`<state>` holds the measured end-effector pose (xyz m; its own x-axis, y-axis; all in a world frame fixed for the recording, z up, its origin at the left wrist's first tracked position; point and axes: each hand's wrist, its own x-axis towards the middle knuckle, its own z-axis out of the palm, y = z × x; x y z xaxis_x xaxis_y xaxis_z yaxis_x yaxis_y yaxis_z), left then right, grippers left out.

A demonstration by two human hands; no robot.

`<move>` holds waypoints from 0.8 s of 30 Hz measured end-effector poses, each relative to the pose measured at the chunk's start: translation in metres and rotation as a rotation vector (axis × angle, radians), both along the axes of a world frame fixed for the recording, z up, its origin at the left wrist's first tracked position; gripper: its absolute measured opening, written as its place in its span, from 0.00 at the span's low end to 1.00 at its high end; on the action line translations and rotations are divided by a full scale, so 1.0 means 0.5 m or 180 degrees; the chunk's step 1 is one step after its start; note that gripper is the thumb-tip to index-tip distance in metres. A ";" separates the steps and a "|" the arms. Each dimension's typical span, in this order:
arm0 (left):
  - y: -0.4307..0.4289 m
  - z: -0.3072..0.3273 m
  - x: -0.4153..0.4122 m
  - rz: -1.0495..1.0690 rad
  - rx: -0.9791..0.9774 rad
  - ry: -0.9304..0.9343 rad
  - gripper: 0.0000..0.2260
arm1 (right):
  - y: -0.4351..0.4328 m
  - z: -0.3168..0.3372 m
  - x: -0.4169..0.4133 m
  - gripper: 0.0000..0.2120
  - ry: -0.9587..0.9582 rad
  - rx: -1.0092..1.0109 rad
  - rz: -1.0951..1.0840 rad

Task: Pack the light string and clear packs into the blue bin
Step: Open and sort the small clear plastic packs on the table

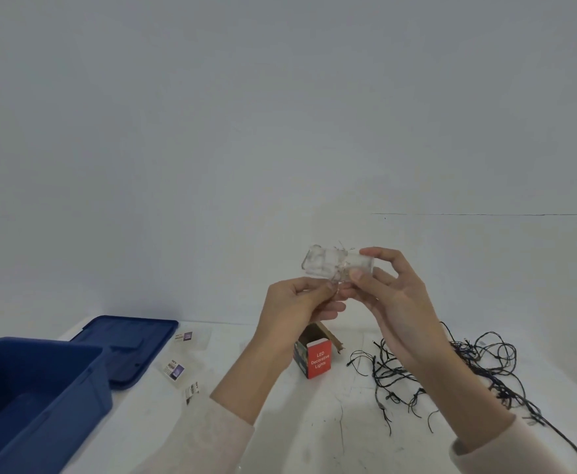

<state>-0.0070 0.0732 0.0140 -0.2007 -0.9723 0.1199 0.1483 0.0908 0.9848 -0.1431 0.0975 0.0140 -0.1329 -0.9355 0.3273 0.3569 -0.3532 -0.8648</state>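
While both hands hold it up over the middle of the table, the clear pack (328,265) is well apart from the blue bin (85,401), which sits open at the near left. The right hand (393,295) pinches the pack's right end between thumb and curled fingers. The left hand (297,302) is closed in a fine pinch just under the pack's middle, apparently on the fine wire (341,272) wound around it. Whether it also touches the plastic cannot be told.

This looks like tidying the loose wire before packing. To do it well, the right hand should keep the pack steady while the left lays the strands snugly around the waist, tucking the stray ends at the top so nothing snags on the way to the bin. The wire looks thin and springy, so light tension is better than a hard pull.

On the table's right lies the dark light string (451,367), loose and tangled, one strand running to the near right edge. It will need gathering into a bundle first. Three small flat packs (177,369) with labels lie between the blue lid (126,343), which rests behind the bin, and an open red box (318,360) marked LED Decorative Lights, just below the hands.
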 end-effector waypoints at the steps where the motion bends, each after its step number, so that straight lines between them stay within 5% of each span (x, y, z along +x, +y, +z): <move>1: 0.000 -0.003 -0.002 -0.0004 0.0074 0.0027 0.06 | 0.000 0.000 0.002 0.12 0.0022 -0.0028 -0.0053; 7: 0.014 -0.008 -0.011 0.0005 -0.0056 -0.0477 0.05 | -0.003 -0.006 0.004 0.11 0.0663 -0.0182 -0.0706; 11: 0.013 0.002 -0.006 0.0940 -0.1892 -0.2773 0.08 | -0.012 -0.014 -0.004 0.12 0.1288 -0.0166 -0.1043; 13: 0.012 0.006 -0.006 0.1129 -0.2648 -0.3305 0.10 | -0.015 -0.017 -0.006 0.13 0.1369 -0.0119 -0.0978; 19: -0.012 0.012 0.011 0.1070 -0.2671 -0.2766 0.06 | -0.020 -0.007 -0.018 0.14 0.1552 -0.0083 -0.0588; 24: -0.020 0.015 0.024 0.0346 -0.1577 -0.1966 0.17 | -0.020 -0.002 -0.038 0.14 0.1614 -0.0039 -0.0214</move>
<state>0.0048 0.0632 0.0216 -0.2791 -0.8529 0.4411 -0.4457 0.5220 0.7272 -0.1620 0.0874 0.0128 -0.0144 -0.9261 0.3771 -0.1303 -0.3722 -0.9190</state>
